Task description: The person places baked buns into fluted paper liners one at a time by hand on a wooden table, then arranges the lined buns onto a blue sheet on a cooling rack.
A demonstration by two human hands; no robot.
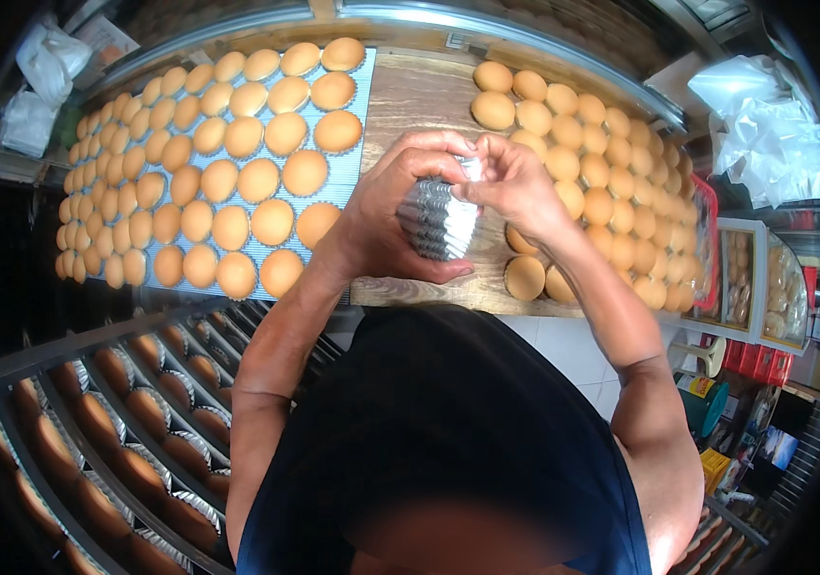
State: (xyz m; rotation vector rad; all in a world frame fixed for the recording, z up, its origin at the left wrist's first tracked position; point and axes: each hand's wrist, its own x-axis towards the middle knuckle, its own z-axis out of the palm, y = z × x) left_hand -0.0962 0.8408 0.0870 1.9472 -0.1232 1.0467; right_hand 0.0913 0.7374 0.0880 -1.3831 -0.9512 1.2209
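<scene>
Two bare hands meet over the wooden bench (410, 105), sharing one stack of fluted foil baking cups (437, 222). Left hand (386, 216): grip clenched around the stack from the side, thumb beneath, fingers curled over the top. Right hand (515, 187): fingertips pinched on the uppermost cup at the stack's upper edge, touching the left hand's fingers. Stack held tilted, above the bench, not resting on it. Left of the grip: a pale blue ribbed mat (348, 187) carrying rows of round golden-brown cakes (271, 222), set close together. Right of the grip: further cakes (582, 172) laid directly on the bench, the nearest (525, 278) just below the right wrist. Below and left of the grip: a wire rack (123, 412) holding cakes in foil cups (185, 450). Far right: crumpled white plastic bags (774, 125).
</scene>
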